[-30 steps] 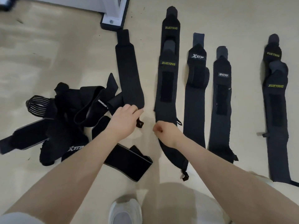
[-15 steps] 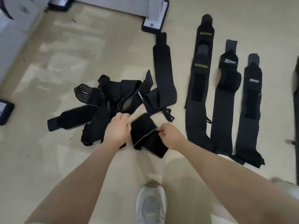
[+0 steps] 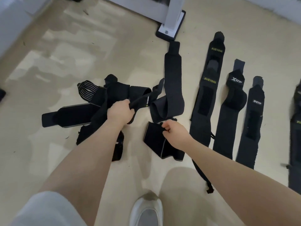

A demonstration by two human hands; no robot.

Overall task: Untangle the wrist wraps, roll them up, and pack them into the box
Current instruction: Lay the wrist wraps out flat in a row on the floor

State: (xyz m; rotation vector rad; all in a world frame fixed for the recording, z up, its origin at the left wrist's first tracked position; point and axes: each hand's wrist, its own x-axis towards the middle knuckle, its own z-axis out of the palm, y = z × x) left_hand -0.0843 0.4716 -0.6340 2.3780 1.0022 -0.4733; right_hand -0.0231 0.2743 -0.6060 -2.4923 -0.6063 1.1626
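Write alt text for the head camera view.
A person's left hand grips a strap in a tangled pile of black wrist wraps on a beige floor, while the right hand pinches a folded wrap. Straightened wraps lie side by side to the right.

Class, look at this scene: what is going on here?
A person is sorting black fabric wrist wraps on a beige floor. The left hand grips a strap from the tangled pile; the right hand pinches a folded wrap. Several straightened wraps lie in a row alongside, unrolled.
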